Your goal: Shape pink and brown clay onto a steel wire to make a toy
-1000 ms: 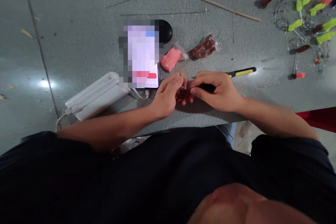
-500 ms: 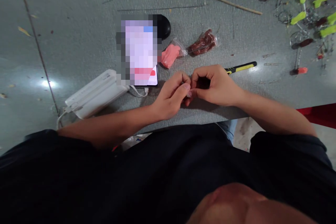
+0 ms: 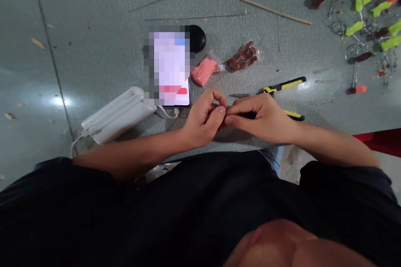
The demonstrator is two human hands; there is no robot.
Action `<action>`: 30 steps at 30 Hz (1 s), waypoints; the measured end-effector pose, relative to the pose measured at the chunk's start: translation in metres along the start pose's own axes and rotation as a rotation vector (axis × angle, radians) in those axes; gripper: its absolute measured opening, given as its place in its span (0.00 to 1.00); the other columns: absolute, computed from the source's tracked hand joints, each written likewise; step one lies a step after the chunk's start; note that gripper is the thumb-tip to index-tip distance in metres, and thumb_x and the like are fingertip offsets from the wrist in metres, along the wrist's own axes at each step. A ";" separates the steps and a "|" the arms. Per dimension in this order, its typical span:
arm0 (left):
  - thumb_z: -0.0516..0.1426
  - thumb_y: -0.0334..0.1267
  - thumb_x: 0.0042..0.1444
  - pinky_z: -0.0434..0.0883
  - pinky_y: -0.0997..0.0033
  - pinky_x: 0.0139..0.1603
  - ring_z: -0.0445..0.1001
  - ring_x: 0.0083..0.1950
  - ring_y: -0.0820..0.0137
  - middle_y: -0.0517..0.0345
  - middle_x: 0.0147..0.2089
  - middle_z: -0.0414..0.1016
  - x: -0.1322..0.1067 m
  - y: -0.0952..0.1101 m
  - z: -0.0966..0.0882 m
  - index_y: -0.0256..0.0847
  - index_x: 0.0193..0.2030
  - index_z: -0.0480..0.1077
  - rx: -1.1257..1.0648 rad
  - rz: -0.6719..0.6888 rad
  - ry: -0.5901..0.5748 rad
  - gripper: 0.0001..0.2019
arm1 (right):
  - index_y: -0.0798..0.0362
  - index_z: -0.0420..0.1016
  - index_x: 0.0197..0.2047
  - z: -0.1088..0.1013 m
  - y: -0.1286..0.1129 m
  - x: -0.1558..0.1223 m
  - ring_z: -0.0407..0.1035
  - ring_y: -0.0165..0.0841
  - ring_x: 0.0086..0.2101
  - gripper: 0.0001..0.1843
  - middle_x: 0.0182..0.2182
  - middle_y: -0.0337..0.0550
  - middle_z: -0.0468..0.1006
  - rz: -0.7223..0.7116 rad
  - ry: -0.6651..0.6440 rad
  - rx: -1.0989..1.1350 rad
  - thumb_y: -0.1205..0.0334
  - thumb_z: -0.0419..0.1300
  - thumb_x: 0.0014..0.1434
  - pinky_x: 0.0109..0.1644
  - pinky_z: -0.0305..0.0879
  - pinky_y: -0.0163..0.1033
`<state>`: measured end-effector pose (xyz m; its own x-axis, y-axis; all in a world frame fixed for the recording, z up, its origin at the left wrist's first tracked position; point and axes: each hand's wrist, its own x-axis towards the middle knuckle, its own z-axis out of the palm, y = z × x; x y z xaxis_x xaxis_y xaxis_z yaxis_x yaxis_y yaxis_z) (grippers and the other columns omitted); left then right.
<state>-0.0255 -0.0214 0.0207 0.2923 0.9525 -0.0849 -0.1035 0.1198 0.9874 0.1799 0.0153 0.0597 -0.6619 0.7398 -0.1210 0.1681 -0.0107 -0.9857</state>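
Note:
My left hand (image 3: 205,119) is closed, thumb pressed against curled fingers, near the table's front edge. Its fingertips meet those of my right hand (image 3: 261,117), which is pinched shut. Whatever lies between the fingertips is too small and hidden to make out. Partly under my right hand are long-nose pliers (image 3: 286,84) with black and yellow handles, their pointed jaws showing beyond the knuckles. Just past the hands lie a clear bag of pink clay-like material (image 3: 205,71) and a bag of brown material (image 3: 243,57).
A lit phone (image 3: 169,69), blurred, lies beside a round black object (image 3: 197,39). A white power bank (image 3: 119,112) with a cable sits at left. Wire pieces with yellow-green, brown and pink lumps (image 3: 366,0) crowd the right. A thin stick (image 3: 275,11) lies farther back.
My right hand has shifted slightly down and toward the front edge, uncovering more of the pliers. The fingertips of both hands stay together. The whole view has shifted slightly.

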 end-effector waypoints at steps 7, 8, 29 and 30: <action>0.57 0.43 0.74 0.60 0.72 0.21 0.68 0.20 0.72 0.68 0.24 0.70 -0.004 -0.003 -0.002 0.47 0.45 0.66 0.021 0.034 -0.028 0.06 | 0.54 0.88 0.38 0.009 0.013 0.002 0.75 0.29 0.35 0.08 0.34 0.39 0.86 -0.019 -0.060 0.084 0.61 0.70 0.70 0.40 0.70 0.35; 0.58 0.44 0.74 0.60 0.71 0.22 0.69 0.21 0.72 0.67 0.25 0.70 -0.005 -0.004 -0.002 0.47 0.45 0.66 0.014 0.029 -0.037 0.06 | 0.54 0.88 0.38 0.010 0.015 0.002 0.76 0.29 0.35 0.08 0.34 0.39 0.86 -0.038 -0.055 0.075 0.62 0.70 0.70 0.41 0.70 0.36; 0.63 0.74 0.64 0.65 0.72 0.26 0.67 0.29 0.72 0.59 0.30 0.68 0.019 -0.005 -0.005 0.42 0.29 0.66 -0.355 -0.242 -0.152 0.35 | 0.53 0.90 0.41 -0.012 0.021 0.008 0.77 0.25 0.32 0.04 0.33 0.38 0.87 -0.284 0.019 0.272 0.62 0.75 0.70 0.38 0.73 0.31; 0.63 0.73 0.65 0.68 0.71 0.29 0.69 0.31 0.71 0.58 0.32 0.70 0.020 -0.004 -0.004 0.42 0.28 0.65 -0.367 -0.232 -0.136 0.35 | 0.53 0.90 0.42 -0.012 0.022 0.008 0.78 0.25 0.33 0.03 0.33 0.39 0.87 -0.294 0.039 0.282 0.63 0.76 0.69 0.38 0.73 0.31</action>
<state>-0.0233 -0.0016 0.0144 0.4675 0.8461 -0.2559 -0.3438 0.4407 0.8292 0.1874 0.0293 0.0382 -0.6224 0.7641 0.1697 -0.2342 0.0251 -0.9719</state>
